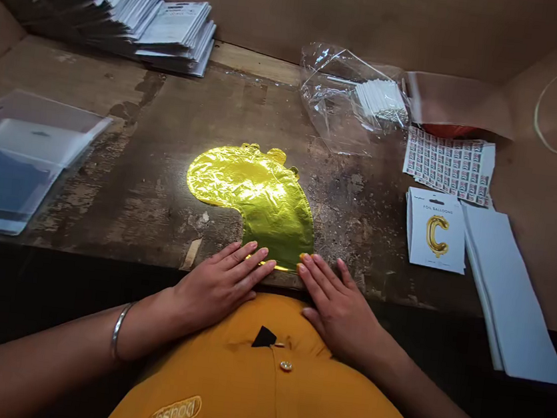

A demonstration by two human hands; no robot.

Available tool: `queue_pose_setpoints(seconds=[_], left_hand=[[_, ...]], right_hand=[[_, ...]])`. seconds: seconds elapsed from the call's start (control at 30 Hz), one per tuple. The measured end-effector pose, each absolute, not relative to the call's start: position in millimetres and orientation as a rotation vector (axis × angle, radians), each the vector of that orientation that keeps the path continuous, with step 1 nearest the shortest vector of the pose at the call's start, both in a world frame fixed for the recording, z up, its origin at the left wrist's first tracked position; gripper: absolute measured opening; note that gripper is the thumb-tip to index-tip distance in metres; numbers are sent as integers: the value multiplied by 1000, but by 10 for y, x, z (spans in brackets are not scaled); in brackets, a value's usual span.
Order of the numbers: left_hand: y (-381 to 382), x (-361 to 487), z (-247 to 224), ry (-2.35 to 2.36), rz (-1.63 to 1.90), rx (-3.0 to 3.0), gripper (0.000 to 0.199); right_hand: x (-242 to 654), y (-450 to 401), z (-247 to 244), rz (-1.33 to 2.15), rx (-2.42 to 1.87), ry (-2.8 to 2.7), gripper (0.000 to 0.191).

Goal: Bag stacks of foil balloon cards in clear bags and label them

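Both left hand (216,289) and right hand (342,310) open, fingers (252,263) flat on gold foil balloon (260,197)

And we're riding on the person's head here, looking forward and steeply down over the orange shirt (259,381) onto the bench (121,218)! The left hand (214,289) and right hand (340,310) sit close in, low in frame at the bench's near edge, while the cardboard wall (282,1) closes off the top, beyond the bench.
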State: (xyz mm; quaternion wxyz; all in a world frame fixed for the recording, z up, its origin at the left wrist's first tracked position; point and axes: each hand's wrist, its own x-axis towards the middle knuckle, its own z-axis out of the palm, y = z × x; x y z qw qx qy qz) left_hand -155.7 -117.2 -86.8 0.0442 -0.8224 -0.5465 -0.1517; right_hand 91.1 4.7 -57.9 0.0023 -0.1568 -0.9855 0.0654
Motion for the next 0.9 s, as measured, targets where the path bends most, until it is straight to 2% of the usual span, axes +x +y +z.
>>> queue_pose_setpoints(seconds=[0.1, 0.2, 0.33, 0.47, 0.67, 0.8, 0.9], left_hand=[[-1166, -1538, -867, -1681, -444, -2502, 46], [-1166, -1526, -868, -1686, -416, -2498, 46], [-1176, -1533, -856, -1693, -405, -2485, 43], [-1167, -1518, -874, -1708, -449, -2458, 43], [-1165, -1479, -965, -1695, -591, -2421, 37], [-1362, -1911, -883, -1680, -658, -2436, 33], [-1410, -2505, -682, -1978, -806, -2224, 19]], right_hand=[[896, 12, -517, 209, -395, -3067, 63], [836, -22, -489, 318, -273, -3144, 56], [943, 17, -371, 242, -454, -3072, 46], [727, 89, -241, 196, -552, -2762, 45], [-7, 148, -592, 409, -403, -2997, 48], [-41, 164, -756, 405, -461, -3034, 49], [3, 160, -760, 406, -475, -3025, 50]])
